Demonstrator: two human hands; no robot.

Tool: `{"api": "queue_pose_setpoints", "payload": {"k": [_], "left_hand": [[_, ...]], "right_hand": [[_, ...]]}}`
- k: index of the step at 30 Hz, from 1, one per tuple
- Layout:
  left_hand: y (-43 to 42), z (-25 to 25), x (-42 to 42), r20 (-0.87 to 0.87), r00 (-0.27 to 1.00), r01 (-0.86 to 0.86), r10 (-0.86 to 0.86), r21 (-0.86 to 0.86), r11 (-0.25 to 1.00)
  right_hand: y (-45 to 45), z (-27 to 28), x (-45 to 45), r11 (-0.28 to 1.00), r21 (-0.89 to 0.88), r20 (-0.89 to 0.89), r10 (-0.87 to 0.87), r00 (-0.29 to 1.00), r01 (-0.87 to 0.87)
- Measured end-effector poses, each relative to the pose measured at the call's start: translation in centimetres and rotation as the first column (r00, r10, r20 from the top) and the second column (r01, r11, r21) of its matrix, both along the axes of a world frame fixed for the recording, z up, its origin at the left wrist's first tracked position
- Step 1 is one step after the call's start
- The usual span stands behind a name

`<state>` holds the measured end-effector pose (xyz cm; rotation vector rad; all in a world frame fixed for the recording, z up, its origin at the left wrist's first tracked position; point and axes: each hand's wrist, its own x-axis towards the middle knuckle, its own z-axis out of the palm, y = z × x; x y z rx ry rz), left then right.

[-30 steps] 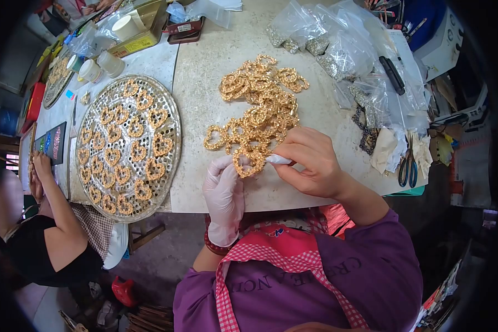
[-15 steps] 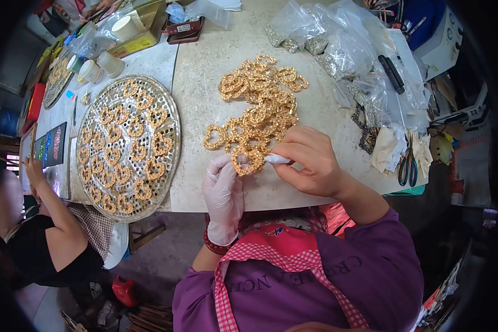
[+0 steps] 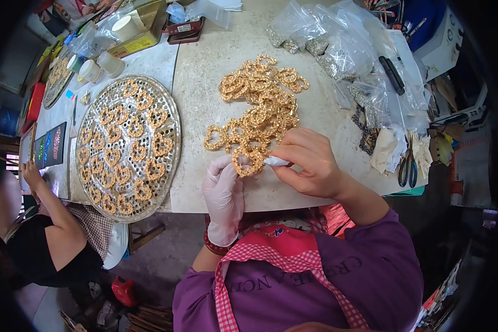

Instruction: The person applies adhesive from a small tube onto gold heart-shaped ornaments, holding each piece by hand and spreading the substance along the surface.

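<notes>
My left hand, in a thin white glove, pinches a gold heart-shaped ornament with a beaded surface at the table's near edge. Bare-skinned, my right hand grips a small white tube-like object, mostly covered by the fingers. Its tip points left and meets or nearly meets the ornament's right side; contact cannot be made out. Just beyond both hands lies a heap of similar gold hearts, tangled over one another.
Left of me, a round perforated metal tray carries several spaced gold hearts. Plastic bags of beads, a black-handled tool and scissors lie at right. Cups stand at back left. A co-worker's arm reaches over the left table.
My hands hold nearly the same pose, with only a slight shift of the right fingers and tube. The co-worker's hand at left has moved a little.
</notes>
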<state>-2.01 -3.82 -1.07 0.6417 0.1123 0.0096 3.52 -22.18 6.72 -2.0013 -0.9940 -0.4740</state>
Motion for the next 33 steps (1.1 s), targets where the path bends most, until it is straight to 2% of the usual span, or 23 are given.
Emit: {"api": "queue_pose_setpoints", "payload": {"k": [10,17,20,21,22,24,25,26,28,29,30,31,32,33], "left_hand": [[0.0,0.1,0.0,-0.003,1.0,-0.006,0.006,-0.001,1.0],[-0.1,0.1,-0.2,-0.023,1.0,-0.018,0.018,0.023,1.0],[-0.1,1.0,-0.8,0.005,0.996,-0.083,0.084,0.266,0.96],[0.3,1.4,-1.0,0.009,0.996,-0.09,0.091,0.271,0.958],[1.0,1.8,-1.5,-0.009,0.992,-0.116,0.128,0.369,0.922],[2.5,2.4,-2.6,-0.045,0.978,-0.144,0.203,0.557,0.818],[3.4,2.2,-2.9,-0.05,0.977,-0.144,0.208,0.563,0.813],[4.4,1.9,-3.1,-0.047,0.977,-0.132,0.21,0.643,0.754],[6.0,1.5,-3.5,-0.036,0.977,-0.104,0.211,0.782,0.615],[6.3,1.7,-3.5,-0.034,0.976,-0.107,0.215,0.785,0.61],[6.5,1.9,-3.3,0.098,0.974,-0.165,0.204,0.924,0.344],[6.6,2.2,-3.0,0.219,0.964,-0.229,0.153,0.972,0.05],[6.7,2.3,-2.8,0.317,0.946,-0.293,0.067,0.925,-0.242],[6.9,2.3,-2.6,0.319,0.945,-0.295,0.066,0.924,-0.242]], "right_hand": [[0.1,0.0,0.0,1.0,0.005,0.016,-0.006,1.0,0.006],[0.2,0.5,-0.2,0.998,0.05,-0.052,-0.041,0.998,0.044],[-0.2,0.7,-0.1,0.998,0.046,-0.105,-0.037,0.994,0.042],[-0.3,0.8,0.1,0.998,0.045,-0.131,-0.035,0.991,0.041],[-0.2,0.8,0.1,0.998,0.052,-0.131,-0.028,0.991,0.035],[-0.1,0.9,-0.3,0.993,0.111,-0.243,-0.012,0.97,0.04],[-0.1,0.8,-0.5,0.989,0.14,-0.298,0.0,0.955,0.044],[-0.1,0.8,-0.7,0.988,0.147,-0.302,0.007,0.953,0.039],[-0.1,0.8,-1.0,0.979,0.203,-0.434,0.062,0.899,0.031],[0.0,0.8,-1.0,0.973,0.229,-0.495,0.089,0.864,0.03],[0.1,0.8,-1.0,0.972,0.233,-0.493,0.093,0.865,0.028],[0.1,0.6,-0.9,0.97,0.241,-0.516,0.1,0.851,0.031],[0.2,0.5,-0.8,0.968,0.247,-0.539,0.106,0.836,0.036],[0.1,0.3,-0.7,0.967,0.252,-0.56,0.112,0.821,0.041]]}}
